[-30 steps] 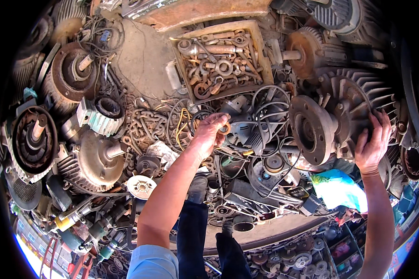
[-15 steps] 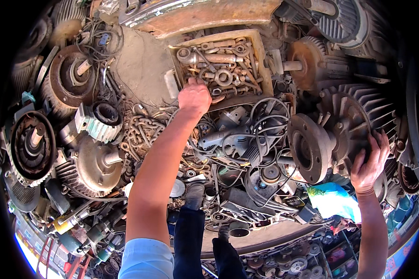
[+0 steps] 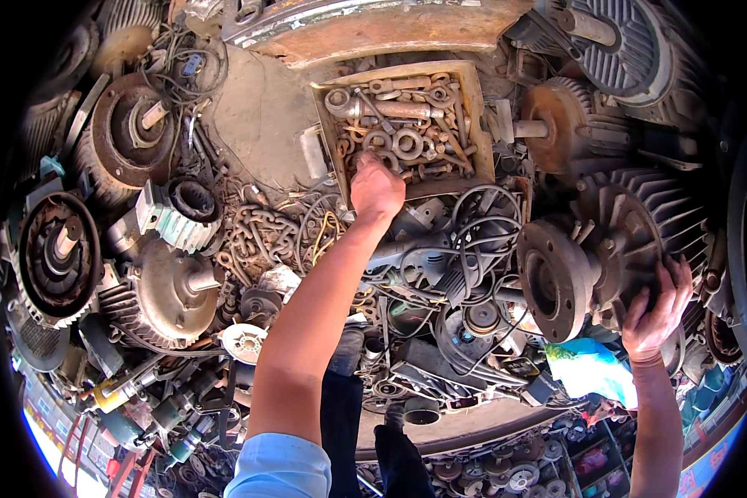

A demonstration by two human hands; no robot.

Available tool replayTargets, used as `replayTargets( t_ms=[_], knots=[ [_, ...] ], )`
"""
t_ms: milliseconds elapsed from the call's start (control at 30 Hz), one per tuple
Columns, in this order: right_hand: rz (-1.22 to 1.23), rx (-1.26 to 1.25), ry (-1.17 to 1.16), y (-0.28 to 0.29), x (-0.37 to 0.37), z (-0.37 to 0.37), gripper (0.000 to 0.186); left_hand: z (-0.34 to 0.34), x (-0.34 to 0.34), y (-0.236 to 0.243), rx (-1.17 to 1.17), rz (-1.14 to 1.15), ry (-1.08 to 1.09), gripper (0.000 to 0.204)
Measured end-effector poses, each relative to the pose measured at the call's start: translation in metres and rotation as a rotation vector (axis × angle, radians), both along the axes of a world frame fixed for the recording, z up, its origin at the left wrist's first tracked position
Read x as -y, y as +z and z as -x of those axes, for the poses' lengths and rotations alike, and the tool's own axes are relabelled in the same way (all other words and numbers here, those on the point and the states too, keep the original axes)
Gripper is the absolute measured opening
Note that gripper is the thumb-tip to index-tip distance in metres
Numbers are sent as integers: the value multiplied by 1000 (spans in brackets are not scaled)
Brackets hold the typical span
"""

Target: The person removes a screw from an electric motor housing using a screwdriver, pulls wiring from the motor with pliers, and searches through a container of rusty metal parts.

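Rust-brown hardware lies under the left hand (its grip I cannot tell) — right hand, fingers parted, on a motor.

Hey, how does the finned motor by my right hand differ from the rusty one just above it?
The finned motor is dark grey-brown; the rusty motor is more orange. The finned motor ends in a wide holed flange; the rusty motor ends in a bare shaft. Both have ribs and face left.
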State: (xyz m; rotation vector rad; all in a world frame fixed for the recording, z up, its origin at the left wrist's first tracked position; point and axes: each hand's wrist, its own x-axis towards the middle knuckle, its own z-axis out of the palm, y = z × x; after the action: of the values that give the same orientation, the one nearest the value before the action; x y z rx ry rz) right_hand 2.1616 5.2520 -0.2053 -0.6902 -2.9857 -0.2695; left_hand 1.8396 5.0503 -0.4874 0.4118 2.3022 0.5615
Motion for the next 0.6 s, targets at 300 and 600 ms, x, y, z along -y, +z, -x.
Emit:
replayTargets(
  t_ms=[300, 600],
  knots=[
    [-6, -1, 1, -1, 1, 0, 43, 17, -13, 5, 16, 8, 103, 40],
    [-7, -4, 22, -2, 2, 6, 41, 69, 4, -138, -29, 217, -64, 51]
  ],
)
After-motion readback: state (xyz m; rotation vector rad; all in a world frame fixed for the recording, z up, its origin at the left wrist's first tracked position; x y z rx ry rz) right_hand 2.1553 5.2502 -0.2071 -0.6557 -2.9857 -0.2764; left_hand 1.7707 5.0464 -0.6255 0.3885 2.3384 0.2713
